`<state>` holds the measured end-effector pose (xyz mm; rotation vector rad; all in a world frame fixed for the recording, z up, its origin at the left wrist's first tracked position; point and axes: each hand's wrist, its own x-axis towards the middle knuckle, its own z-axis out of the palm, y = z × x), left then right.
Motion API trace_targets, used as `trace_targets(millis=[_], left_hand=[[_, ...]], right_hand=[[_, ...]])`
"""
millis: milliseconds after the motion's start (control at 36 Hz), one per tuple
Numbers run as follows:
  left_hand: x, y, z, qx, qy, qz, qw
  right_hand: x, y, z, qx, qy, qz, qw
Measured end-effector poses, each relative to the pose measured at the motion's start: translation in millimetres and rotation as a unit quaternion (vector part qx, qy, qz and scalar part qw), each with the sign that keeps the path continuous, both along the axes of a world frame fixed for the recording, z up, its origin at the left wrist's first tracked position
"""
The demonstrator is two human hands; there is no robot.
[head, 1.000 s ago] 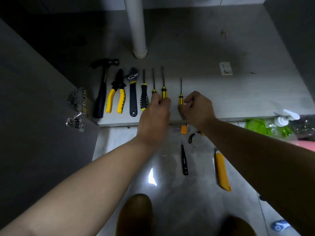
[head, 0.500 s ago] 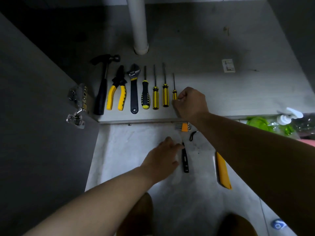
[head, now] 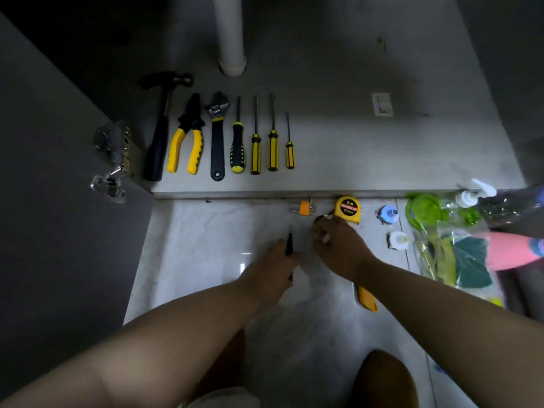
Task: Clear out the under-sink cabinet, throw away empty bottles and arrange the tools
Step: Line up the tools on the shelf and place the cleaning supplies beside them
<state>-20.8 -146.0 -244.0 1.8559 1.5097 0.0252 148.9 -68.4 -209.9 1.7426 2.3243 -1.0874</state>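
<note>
On the cabinet floor (head: 368,160) tools lie in a row: a hammer (head: 160,134), yellow pliers (head: 188,139), an adjustable wrench (head: 217,134) and several screwdrivers, the smallest (head: 290,151) at the right end. On the tiled floor in front, my left hand (head: 272,272) grips a slim black tool (head: 289,244) whose tip sticks up past my fingers. My right hand (head: 338,245) hovers beside it with fingers loosely curled, holding nothing that I can see. A yellow tape measure (head: 348,208), an orange hex key set (head: 303,207) and a yellow utility knife (head: 366,298) lie nearby.
A white drain pipe (head: 231,39) rises from the back of the cabinet. The open door with its hinge (head: 113,160) stands at the left. At the right lie a clear bag of bottles and sponges (head: 459,240), a pink bottle (head: 512,250) and two loose caps (head: 390,214).
My right hand has left the smallest screwdriver in the row and drawn back to the floor. My left hand has picked up the black tool from the tiles.
</note>
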Motion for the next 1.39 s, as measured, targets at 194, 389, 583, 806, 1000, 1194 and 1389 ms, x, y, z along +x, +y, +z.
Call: trace_targets(millis=[194, 389, 583, 806, 1000, 1194, 1389], left_hand=[[-40, -10, -1, -0.039, 0.034, 0.083, 0.995], [-55, -15, -6, -0.036, 0.051, 0.08, 0.995], [-54, -13, -6, -0.058, -0.023, 0.149, 0.987], [-55, -17, 3, -0.109, -0.169, 0.28, 0.939], [-58, -2, 51, -0.24, -0.399, 0.26, 0.846], [-79, 47, 92, -0.168, -0.557, 0.339, 0.739], [-93, 84, 97, -0.071, -0.586, 0.461, 0.662]], right_hand=[[-32, 10, -22, 0.037, -0.03, -0.001, 0.999], [-57, 22, -29, 0.07, -0.179, 0.026, 0.981], [-47, -3, -39, 0.007, -0.15, -0.075, 0.986], [-18, -7, -16, -0.061, -0.174, 0.069, 0.98], [-3, 38, 64, -0.308, 0.165, -0.047, 0.936], [-28, 106, 95, -0.132, 0.24, -0.187, 0.944], [-71, 175, 62, -0.061, 0.209, -0.332, 0.918]])
